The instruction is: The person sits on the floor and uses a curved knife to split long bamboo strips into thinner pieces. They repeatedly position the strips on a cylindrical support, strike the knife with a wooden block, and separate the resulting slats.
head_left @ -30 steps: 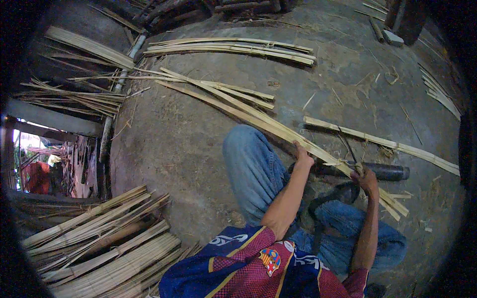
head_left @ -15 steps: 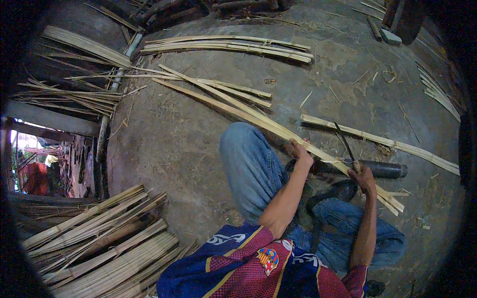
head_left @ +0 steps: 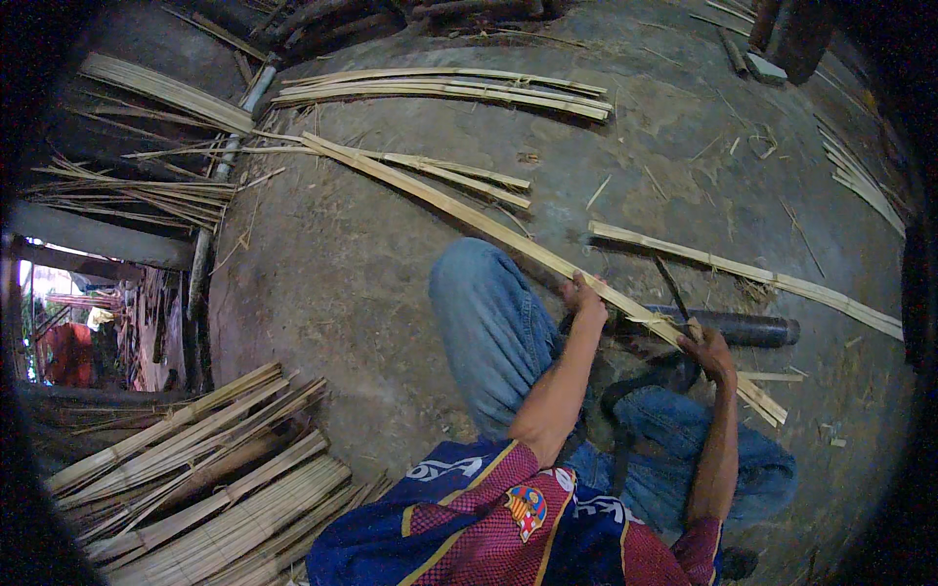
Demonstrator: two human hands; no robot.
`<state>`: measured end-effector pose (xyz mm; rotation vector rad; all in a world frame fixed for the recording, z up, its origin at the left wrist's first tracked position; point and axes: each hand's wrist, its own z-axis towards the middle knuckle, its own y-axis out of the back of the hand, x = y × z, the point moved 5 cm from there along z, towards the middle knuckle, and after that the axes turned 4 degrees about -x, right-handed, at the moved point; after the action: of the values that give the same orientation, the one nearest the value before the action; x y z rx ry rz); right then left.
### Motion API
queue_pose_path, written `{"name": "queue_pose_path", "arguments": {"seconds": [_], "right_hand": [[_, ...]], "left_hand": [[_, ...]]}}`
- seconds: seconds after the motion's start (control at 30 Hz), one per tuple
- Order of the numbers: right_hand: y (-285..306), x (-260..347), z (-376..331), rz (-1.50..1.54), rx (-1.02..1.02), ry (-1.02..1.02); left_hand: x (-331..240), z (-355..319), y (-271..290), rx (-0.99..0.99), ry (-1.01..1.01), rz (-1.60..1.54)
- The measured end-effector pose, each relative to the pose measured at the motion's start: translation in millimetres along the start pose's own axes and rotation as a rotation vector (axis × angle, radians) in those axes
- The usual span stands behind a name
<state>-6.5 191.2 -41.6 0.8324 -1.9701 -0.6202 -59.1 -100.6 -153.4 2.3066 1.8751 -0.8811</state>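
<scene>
A long pale bamboo strip slants across my lap from far left to near right, split at its near end. My left hand is closed round it just beyond my raised knee. Further along, my right hand is closed on a knife, also meeting the strip. The knife's dark, narrow blade points away from me and a little left, and its handle is mostly covered by the fingers. Beneath the strip lies a dark, thick cylinder, beside my folded leg.
Another bamboo length lies on the concrete floor to the right. A bundle of strips lies at the far side, with shorter strips nearer. Stacked bamboo slats fill the near left. A pipe edges the floor at left.
The two strip lengths that spread apart at the far end now lie together as one line. Both hands have shifted slightly, and the knife blade sits a little lower.
</scene>
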Motion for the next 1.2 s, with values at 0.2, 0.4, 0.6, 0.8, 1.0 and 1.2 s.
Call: {"name": "queue_pose_path", "arguments": {"seconds": [0.2,0.4,0.6,0.8,1.0,1.2], "right_hand": [[1.0,4.6,-0.2,0.196,0.026,0.032],[-3.9,-36.2,13.5,-0.121,-0.047,-0.023],[0.3,34.9,-15.7,-0.025,0.205,-0.017],[6.2,13.6,-15.7,-0.058,0.140,-0.114],[12.9,14.6,-18.9,0.034,0.088,-0.068],[5.0,3.6,4.5,0.038,0.029,0.115]], "left_hand": [[-28.2,-43.1,-18.5,0.187,-0.064,0.139],[-17.5,-23.7,-13.5,0.065,-0.050,0.272],[-13.6,51.9,32.4,-0.093,-0.173,0.289],[-26.2,-21.2,2.1,-0.009,-0.310,0.361],[-26.9,-21.1,0.9,-0.053,-0.169,0.485],[-28.1,-21.7,-10.3,0.097,-0.076,0.303]]}}
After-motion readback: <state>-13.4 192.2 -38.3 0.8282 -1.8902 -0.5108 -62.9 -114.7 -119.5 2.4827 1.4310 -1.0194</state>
